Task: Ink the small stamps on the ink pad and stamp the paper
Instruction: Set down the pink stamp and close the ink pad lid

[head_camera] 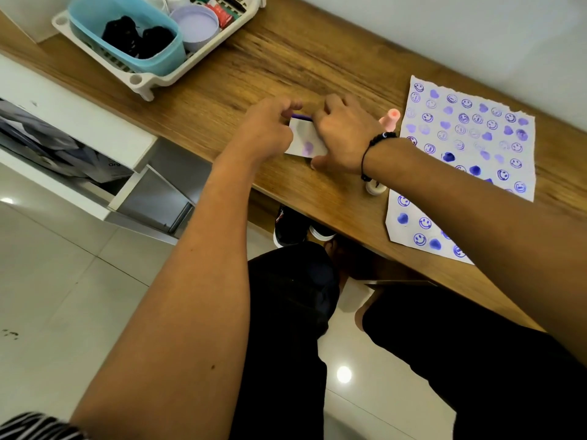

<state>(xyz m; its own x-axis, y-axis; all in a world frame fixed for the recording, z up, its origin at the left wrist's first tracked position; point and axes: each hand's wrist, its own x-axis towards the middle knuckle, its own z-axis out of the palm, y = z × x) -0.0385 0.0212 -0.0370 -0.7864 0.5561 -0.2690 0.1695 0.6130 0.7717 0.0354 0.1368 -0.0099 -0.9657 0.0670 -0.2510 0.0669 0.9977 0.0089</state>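
Observation:
A white ink pad case (pixel 307 139) with purple smudges on its lid lies on the wooden desk (pixel 286 58); a thin purple edge shows at its far side. My left hand (pixel 266 128) grips its left end and my right hand (pixel 341 133) grips its right end. To the right, a pink small stamp (pixel 391 119) stands upright and a white small stamp (pixel 374 187) stands partly behind my right wrist. The paper (pixel 470 147), covered with purple smiley and heart prints, lies at the right; my right forearm crosses its near part.
A white rack (pixel 146 81) at the desk's back left holds a blue tub (pixel 127 30) with dark items and a lavender round lid (pixel 198 20). An open white drawer (pixel 104 173) juts out at the left. The desk's front edge is above my knees.

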